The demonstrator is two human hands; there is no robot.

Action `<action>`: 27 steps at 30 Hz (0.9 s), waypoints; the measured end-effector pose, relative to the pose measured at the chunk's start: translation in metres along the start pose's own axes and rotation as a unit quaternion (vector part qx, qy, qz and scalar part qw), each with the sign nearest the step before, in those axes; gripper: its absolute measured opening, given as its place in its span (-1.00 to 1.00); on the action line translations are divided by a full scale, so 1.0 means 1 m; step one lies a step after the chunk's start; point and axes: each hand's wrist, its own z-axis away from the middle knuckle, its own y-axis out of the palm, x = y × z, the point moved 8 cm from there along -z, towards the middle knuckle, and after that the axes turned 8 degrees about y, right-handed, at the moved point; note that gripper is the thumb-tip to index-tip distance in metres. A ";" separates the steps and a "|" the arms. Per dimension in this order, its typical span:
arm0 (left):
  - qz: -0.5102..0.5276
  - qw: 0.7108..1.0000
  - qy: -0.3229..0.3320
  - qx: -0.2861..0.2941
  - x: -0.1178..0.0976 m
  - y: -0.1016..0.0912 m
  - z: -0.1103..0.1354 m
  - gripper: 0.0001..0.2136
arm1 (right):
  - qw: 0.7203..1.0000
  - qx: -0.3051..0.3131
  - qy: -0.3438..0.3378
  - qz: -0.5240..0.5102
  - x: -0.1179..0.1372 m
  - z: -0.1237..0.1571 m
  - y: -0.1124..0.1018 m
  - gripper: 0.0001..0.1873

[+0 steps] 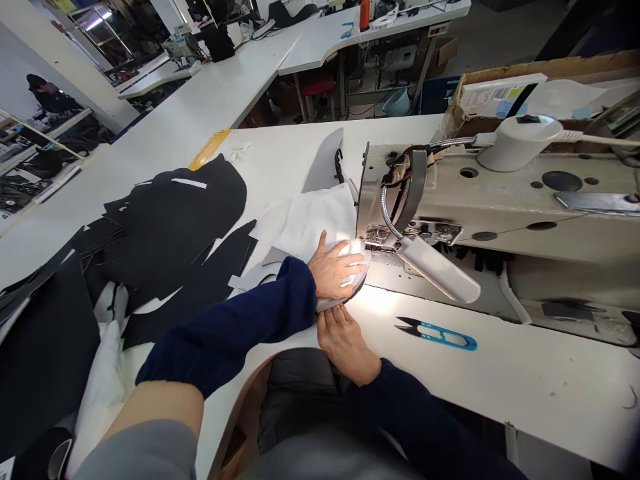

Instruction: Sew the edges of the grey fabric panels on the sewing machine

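Note:
A white and grey fabric piece (320, 213) with a curved dark edge lies at the sewing machine (415, 193), its edge by the needle area under a bright lamp. My left hand (336, 267) rests flat on this piece with fingers spread, just left of the needle area. Nearer to me, my right hand (347, 341) has its fingers bent and pressed together on the near edge of the fabric. Blue thread snips (437, 333) lie on the white table to the right of my right hand, touched by neither hand.
Stacked black fabric pieces (170, 220) cover the table on the left. A lamp (440, 267) juts out from the machine head. Behind the machine stands a cardboard box (457, 113). Far left, a person (53, 93) sits at another table.

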 end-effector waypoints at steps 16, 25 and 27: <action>-0.007 0.999 -0.039 -0.013 0.013 0.000 -0.017 -0.58 | 0.999 -0.015 0.021 0.021 -0.012 -0.008 0.000 -0.68; -0.015 1.000 0.018 -0.006 -0.005 0.001 -0.002 -0.69 | 0.998 -0.055 0.012 0.025 -0.020 -0.004 0.000 -0.72; -0.022 1.000 0.014 -0.014 -0.005 0.000 0.000 -0.68 | 0.998 -0.053 0.009 0.025 -0.021 -0.002 0.000 -0.71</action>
